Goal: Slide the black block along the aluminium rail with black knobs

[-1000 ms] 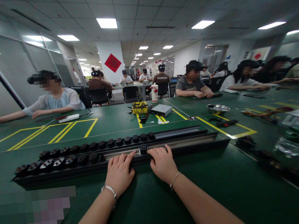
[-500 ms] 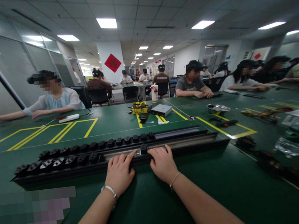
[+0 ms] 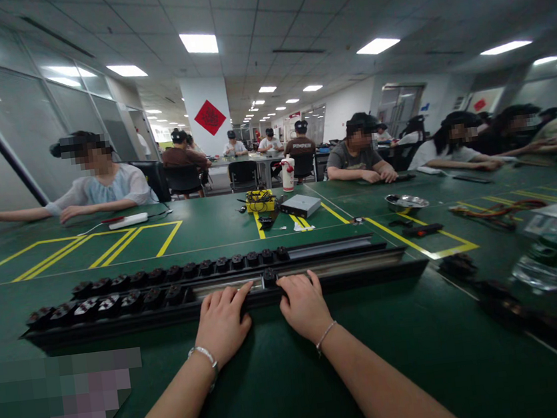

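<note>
A long black power track (image 3: 367, 281) lies across the table in front of me, with round black sockets (image 3: 110, 303) lined up in its left half. One single socket (image 3: 269, 277) sits alone in the channel, between my two hands. My left hand (image 3: 223, 319) grips the near wall of the track, fingers over it and thumb on the outer side; its index finger points towards the lone socket, a small gap apart. My right hand (image 3: 305, 305) also grips the near wall, its index fingertip close against the right side of that socket. Some fingertips are hidden inside the channel.
Behind lies a second track (image 3: 333, 248) with more sockets. Loose black parts (image 3: 510, 303) and a plastic bottle (image 3: 545, 252) are at the right. Further back are a metal bowl (image 3: 407, 203), a grey box (image 3: 301, 205) and a yellow box (image 3: 260, 201). Several people sit around.
The lone socket appears a hair further right in the channel. Both hands have stayed almost exactly where they were.
</note>
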Available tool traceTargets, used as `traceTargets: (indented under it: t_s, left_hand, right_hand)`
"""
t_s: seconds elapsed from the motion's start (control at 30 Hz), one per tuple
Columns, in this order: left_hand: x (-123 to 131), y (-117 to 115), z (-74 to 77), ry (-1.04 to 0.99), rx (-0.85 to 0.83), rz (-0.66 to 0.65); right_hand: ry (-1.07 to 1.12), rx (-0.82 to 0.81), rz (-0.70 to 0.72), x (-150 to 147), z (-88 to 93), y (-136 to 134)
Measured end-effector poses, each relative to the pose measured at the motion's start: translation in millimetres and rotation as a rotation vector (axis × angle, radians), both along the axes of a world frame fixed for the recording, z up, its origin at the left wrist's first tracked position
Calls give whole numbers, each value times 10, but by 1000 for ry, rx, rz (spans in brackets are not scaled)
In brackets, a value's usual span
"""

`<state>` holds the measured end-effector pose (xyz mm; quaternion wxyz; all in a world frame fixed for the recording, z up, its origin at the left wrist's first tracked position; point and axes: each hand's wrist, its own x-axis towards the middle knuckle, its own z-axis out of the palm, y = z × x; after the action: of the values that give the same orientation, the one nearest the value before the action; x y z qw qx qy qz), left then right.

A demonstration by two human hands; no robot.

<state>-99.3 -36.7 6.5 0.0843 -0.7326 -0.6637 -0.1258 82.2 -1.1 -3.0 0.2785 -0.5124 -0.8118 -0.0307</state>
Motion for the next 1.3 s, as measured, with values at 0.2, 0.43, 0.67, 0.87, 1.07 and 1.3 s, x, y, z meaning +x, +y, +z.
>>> traceTargets:
  t_s: [0.2,0.43,0.67,0.87,1.07,1.3]
  left_hand:
    - [11,-1,10,1,-7,9]
    - [4,-5,6,-7,-11,1]
    - [-9,1,-13,-4,19,-21]
    - [-12,7,-24,5,25,-20]
    - [-26,10,-44,4,43,-25]
    - [-30,22,-52,10,49,-30]
  right_hand:
    - [-2,3,-5,0,-5,4]
    - [42,8,12,8,-14,10]
    - [50,7,17,8,-14,9]
    - [40,8,9,5,-15,12]
    - [54,12,4,3,-26,24]
    - [54,24,2,-3,-35,29]
